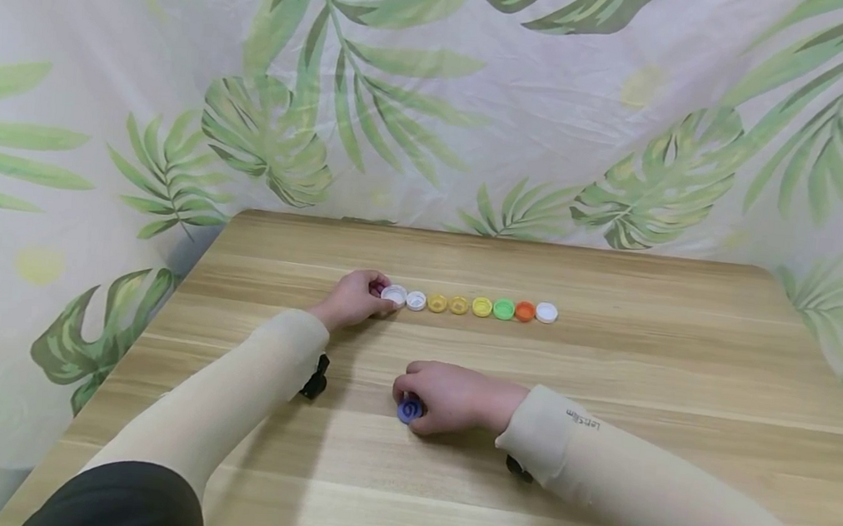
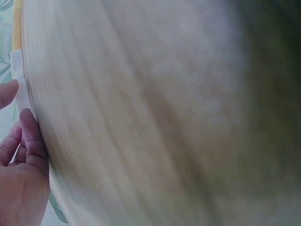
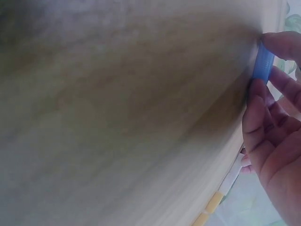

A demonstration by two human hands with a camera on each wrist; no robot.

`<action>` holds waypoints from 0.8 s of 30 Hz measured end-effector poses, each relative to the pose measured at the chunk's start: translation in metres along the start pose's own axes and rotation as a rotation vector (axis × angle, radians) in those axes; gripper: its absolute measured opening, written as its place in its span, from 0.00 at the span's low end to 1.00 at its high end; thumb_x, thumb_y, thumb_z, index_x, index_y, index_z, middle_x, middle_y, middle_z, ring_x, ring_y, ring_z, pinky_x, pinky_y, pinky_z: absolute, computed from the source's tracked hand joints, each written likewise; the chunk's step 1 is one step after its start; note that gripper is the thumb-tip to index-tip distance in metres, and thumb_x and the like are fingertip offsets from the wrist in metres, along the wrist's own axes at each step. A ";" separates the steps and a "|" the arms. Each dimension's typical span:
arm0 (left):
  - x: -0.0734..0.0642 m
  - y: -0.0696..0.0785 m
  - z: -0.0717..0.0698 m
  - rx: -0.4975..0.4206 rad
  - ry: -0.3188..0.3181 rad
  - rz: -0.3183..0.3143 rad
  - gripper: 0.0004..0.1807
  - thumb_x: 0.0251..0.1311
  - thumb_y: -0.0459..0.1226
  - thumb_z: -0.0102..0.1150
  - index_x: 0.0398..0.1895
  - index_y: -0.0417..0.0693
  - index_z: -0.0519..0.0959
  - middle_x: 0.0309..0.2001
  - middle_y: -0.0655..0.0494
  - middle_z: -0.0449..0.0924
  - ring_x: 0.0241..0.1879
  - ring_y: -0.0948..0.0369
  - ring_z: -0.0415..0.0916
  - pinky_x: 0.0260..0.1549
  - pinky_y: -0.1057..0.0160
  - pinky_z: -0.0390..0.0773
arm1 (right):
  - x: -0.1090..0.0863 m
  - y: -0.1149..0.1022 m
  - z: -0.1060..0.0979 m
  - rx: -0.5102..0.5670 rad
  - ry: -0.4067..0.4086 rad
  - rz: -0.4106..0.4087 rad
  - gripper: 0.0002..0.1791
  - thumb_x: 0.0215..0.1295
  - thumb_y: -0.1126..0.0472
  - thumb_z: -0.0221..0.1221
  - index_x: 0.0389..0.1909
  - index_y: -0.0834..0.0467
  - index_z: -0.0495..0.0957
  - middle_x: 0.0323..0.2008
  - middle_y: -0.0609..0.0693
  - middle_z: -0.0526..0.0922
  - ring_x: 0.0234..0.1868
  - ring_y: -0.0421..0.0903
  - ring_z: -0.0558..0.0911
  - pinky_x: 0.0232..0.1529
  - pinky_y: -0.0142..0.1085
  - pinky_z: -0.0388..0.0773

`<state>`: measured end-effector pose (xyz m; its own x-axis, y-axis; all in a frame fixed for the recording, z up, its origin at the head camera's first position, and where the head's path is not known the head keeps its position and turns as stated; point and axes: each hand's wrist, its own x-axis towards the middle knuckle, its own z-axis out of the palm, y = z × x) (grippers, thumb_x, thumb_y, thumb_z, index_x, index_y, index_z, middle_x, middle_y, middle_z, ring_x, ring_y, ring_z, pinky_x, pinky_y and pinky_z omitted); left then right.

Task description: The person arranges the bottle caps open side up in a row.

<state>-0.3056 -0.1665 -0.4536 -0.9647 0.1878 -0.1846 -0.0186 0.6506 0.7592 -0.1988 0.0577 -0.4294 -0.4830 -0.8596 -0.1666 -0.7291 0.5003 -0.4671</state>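
Note:
Bottle caps stand side by side in a straight row across the table. At the row's left end, my left hand (image 1: 356, 299) holds a wide white cap (image 1: 394, 295) between thumb and fingers; this cap (image 2: 22, 94) shows edge-on in the left wrist view. A smaller white cap (image 1: 416, 300) sits right beside it. Nearer to me, my right hand (image 1: 451, 398) pinches a blue bottle cap (image 1: 409, 411), its hollow side facing up. In the right wrist view the ribbed side of the blue cap (image 3: 263, 63) shows between thumb and fingers, close to the tabletop.
Farther right along the row come two amber caps (image 1: 436, 303), a yellow cap (image 1: 481, 307), a green cap (image 1: 504, 309), an orange cap (image 1: 525, 311) and a white cap (image 1: 547, 312). Beyond the wooden table's (image 1: 650, 316) back edge hangs a leaf-print cloth (image 1: 434, 114).

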 end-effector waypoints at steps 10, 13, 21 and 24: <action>0.001 -0.001 0.000 0.002 -0.002 0.011 0.22 0.63 0.36 0.70 0.56 0.33 0.77 0.45 0.46 0.78 0.42 0.56 0.74 0.42 0.63 0.76 | -0.001 0.017 -0.011 0.114 0.034 0.093 0.10 0.62 0.60 0.67 0.42 0.53 0.78 0.37 0.45 0.76 0.36 0.41 0.75 0.38 0.34 0.75; 0.001 -0.002 0.000 -0.002 -0.002 0.006 0.23 0.63 0.36 0.70 0.57 0.33 0.76 0.46 0.45 0.78 0.43 0.55 0.74 0.43 0.62 0.76 | -0.002 0.027 -0.017 0.155 0.069 0.123 0.12 0.62 0.60 0.67 0.45 0.55 0.79 0.37 0.46 0.77 0.37 0.41 0.76 0.39 0.35 0.76; 0.001 0.000 0.000 -0.008 -0.001 0.001 0.23 0.63 0.36 0.70 0.57 0.32 0.76 0.47 0.45 0.78 0.44 0.55 0.73 0.43 0.62 0.76 | -0.012 0.054 -0.040 0.263 0.160 0.215 0.22 0.67 0.63 0.62 0.61 0.60 0.79 0.48 0.53 0.83 0.44 0.44 0.81 0.47 0.38 0.80; -0.001 0.001 0.000 -0.010 -0.004 0.009 0.23 0.64 0.35 0.69 0.57 0.31 0.76 0.46 0.45 0.77 0.43 0.56 0.73 0.41 0.64 0.76 | -0.017 0.065 -0.048 0.281 0.208 0.250 0.20 0.68 0.63 0.61 0.59 0.62 0.80 0.49 0.56 0.83 0.45 0.48 0.83 0.47 0.40 0.81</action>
<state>-0.3051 -0.1660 -0.4525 -0.9638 0.1968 -0.1799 -0.0123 0.6412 0.7673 -0.2614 0.1096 -0.4157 -0.7366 -0.6617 -0.1396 -0.4306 0.6180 -0.6578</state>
